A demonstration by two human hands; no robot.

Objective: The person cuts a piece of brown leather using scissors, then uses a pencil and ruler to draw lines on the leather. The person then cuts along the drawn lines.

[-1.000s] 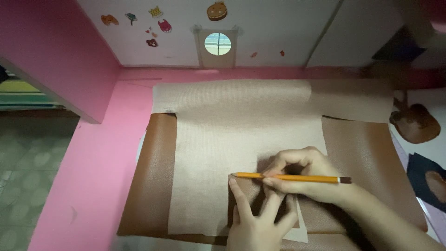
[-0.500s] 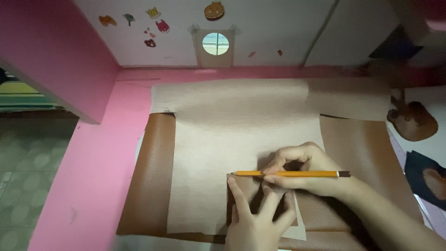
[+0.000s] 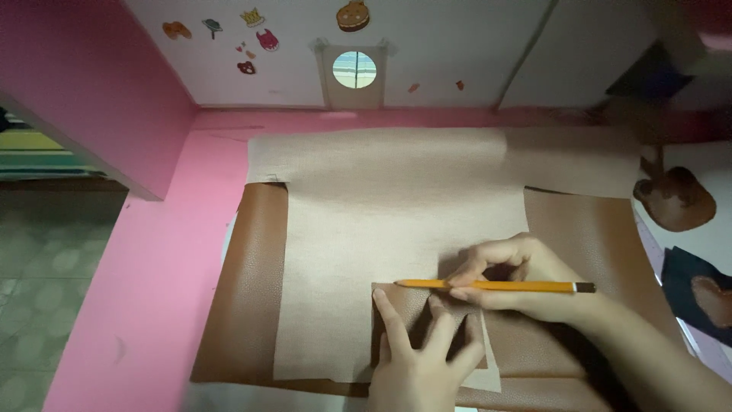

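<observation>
The left hand [image 3: 418, 358] presses a small brown leather piece [image 3: 415, 313] flat on the beige sheet's [image 3: 381, 229] lower right corner, while the right hand [image 3: 518, 278] pinches a yellow pencil [image 3: 488, 286] along its top edge; firm pressure should stop the piece slipping.

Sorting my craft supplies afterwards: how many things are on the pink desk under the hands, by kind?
Brown leather sheet: 1
Tan fabric piece: 1
Small brown leather piece, under the left hand: 1
Yellow pencil, in the right hand: 1
Total: 4
</observation>
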